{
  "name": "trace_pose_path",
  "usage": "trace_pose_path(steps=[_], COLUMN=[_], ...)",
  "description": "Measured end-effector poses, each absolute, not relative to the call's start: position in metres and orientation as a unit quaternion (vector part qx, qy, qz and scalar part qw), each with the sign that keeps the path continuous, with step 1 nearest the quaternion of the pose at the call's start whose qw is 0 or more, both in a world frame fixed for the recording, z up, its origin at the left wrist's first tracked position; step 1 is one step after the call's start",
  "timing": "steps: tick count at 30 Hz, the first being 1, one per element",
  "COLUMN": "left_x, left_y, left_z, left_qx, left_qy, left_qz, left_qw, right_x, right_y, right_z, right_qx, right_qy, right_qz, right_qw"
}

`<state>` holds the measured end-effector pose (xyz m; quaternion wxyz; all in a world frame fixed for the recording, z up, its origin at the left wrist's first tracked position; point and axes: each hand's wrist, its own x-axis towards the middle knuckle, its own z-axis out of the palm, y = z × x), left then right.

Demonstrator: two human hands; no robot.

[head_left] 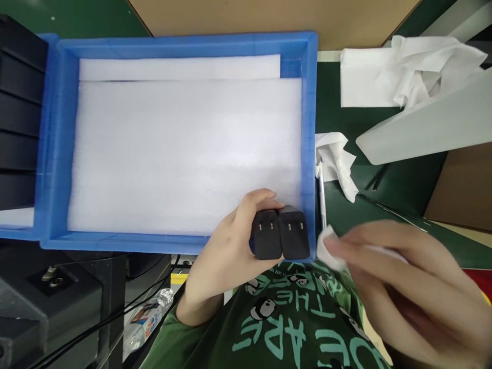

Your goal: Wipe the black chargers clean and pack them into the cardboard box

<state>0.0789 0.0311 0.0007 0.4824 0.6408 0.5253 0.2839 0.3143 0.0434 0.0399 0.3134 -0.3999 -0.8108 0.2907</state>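
Note:
My left hand [238, 236] is closed around two black power adapters, held side by side over the lower right corner of the blue bin. Metal prongs on the left adapter [268, 241] and the right adapter [295, 241] point up at me. To their right, my right hand [403, 287] pinches a folded white wipe [331, 251], slightly blurred and apart from the adapters. White foam sheets [184, 154] lie inside the blue bin [312, 128].
Black stacked items [21, 113] sit at the left. A crumpled white wipe [336, 159] and a slim silver pen-like tool [323, 200] lie right of the bin. Farther back are more white wipes [365, 77] and a pale plastic container [430, 123]. A plastic bottle [148, 318] lies lower left.

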Motion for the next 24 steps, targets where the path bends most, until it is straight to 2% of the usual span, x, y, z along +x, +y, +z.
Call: trace_pose_path(steps=[3,7,11,14,24], left_x=[0.079,0.079,0.079,0.08,0.08], left_y=[0.03,0.031,0.031,0.031,0.031], left_z=[0.001,0.004,0.005,0.004,0.005], left_qx=[0.632,0.627,0.629,0.625,0.622], left_qy=[0.529,0.534,0.545,0.54,0.531], left_qz=[0.281,0.281,0.266,0.264,0.267], left_qw=[0.491,0.492,0.486,0.498,0.51], right_x=[0.298,0.279,0.273,0.278,0.293], right_y=[0.07,0.107,0.131,0.14,0.134], right_z=[0.039,0.033,0.032,0.034,0.031], right_qx=[-0.387,-0.336,-0.195,-0.152,-0.192], right_qy=[-0.792,-0.79,-0.839,-0.849,-0.845], right_qz=[0.335,0.413,0.468,0.483,0.467], right_qw=[0.333,0.304,0.199,0.151,0.175])
